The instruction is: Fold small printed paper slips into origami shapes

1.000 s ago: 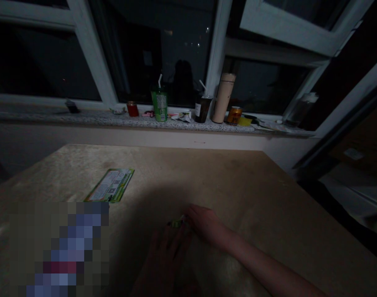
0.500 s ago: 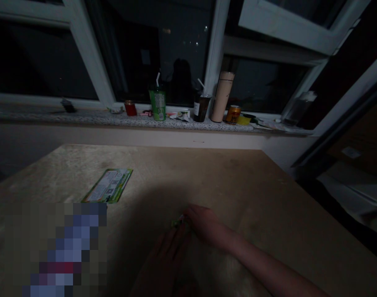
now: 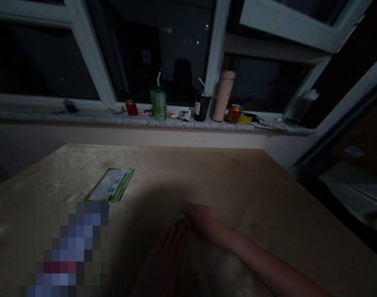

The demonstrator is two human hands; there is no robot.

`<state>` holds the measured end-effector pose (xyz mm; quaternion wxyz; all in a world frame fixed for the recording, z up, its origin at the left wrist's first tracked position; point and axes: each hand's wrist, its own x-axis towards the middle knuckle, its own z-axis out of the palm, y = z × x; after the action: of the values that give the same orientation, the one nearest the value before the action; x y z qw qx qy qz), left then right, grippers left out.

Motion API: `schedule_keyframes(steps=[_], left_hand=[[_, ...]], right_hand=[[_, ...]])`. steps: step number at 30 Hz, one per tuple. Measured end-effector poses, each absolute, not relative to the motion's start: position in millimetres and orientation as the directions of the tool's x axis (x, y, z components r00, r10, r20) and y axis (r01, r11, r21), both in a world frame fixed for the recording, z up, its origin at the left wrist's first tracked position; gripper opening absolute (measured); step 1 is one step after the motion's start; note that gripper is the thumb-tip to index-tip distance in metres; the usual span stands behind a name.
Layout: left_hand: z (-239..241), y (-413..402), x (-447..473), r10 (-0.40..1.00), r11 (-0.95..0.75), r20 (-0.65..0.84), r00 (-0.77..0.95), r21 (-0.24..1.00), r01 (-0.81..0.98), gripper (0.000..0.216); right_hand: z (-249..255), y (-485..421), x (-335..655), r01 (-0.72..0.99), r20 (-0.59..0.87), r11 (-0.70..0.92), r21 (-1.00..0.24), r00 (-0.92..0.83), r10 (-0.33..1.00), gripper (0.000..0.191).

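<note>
On the tan tabletop lies a small green-and-white piece (image 3: 177, 220), too dark and too covered to name. My left hand (image 3: 163, 255) is in deep shadow, its fingers stretched out flat and their tips at the piece's near edge. From the right comes my right hand (image 3: 203, 220), its fingers curled together at the right end of the same piece. Its fingertips hide part of the piece. Farther left, a flat green-and-white printed packet (image 3: 110, 185) lies on the table, apart from both hands.
A pixelated blue patch (image 3: 72, 243) covers the table's near left. Behind the table (image 3: 225, 165), a speckled windowsill (image 3: 114, 118) holds a green cup (image 3: 159, 103) with a straw, a dark cup (image 3: 202, 108), a pink flask (image 3: 223, 97), a golden can (image 3: 234, 114) and a red jar (image 3: 131, 108).
Both hands stay nearly in place around the small piece. The whole view has shifted very slightly.
</note>
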<state>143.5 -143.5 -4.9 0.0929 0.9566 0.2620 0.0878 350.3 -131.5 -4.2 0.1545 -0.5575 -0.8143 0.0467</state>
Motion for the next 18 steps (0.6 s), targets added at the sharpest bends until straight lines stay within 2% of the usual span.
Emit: schedule_keyframes(steps=[5, 10, 13, 16, 18], left_hand=[[-1, -137, 143, 0.525, -0.837, 0.119, 0.843, 0.254, 0.485, 0.084], [7, -132, 146, 0.502, -0.809, 0.044, 0.863, 0.375, 0.452, 0.091], [8, -130, 147, 0.491, -0.8, 0.022, 0.871, 0.407, 0.441, 0.093], [8, -129, 146, 0.477, -0.8, 0.014, 0.879, 0.422, 0.427, 0.096], [9, -128, 145, 0.476, -0.793, 0.013, 0.879, 0.439, 0.423, 0.097]], right_hand=[[-7, -130, 351, 0.893, 0.212, 0.376, -0.248, -0.329, 0.92, 0.013], [-7, -130, 350, 0.893, 0.206, 0.375, -0.25, -0.329, 0.921, 0.012], [-8, -130, 351, 0.89, 0.199, 0.376, -0.257, -0.332, 0.922, 0.011], [-7, -132, 355, 0.862, 0.203, 0.368, -0.349, -0.313, 0.928, 0.014], [-2, -134, 359, 0.776, 0.225, 0.382, -0.502, -0.31, 0.924, 0.017]])
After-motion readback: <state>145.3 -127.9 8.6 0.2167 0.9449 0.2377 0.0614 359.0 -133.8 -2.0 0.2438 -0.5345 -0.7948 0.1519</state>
